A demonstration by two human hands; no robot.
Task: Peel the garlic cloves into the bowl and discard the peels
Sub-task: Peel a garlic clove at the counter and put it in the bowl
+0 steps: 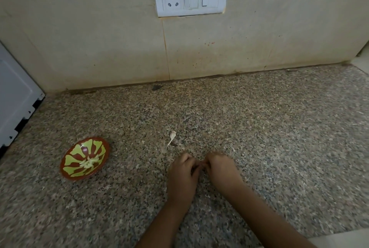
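Left grip (182, 171) and right grip (219, 167) meet with fingers curled; I cannot tell whether they pinch anything. On the worktop (279, 128), the bowl (69, 169) of peeled cloves (89, 162) sits at their 9 o'clock and a garlic scrap (171, 137) at 11.

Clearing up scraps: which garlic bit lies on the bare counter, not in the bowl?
The whitish stalk-like scrap just beyond the left hand, on the counter; the pale peeled cloves lie in the patterned bowl, far left.
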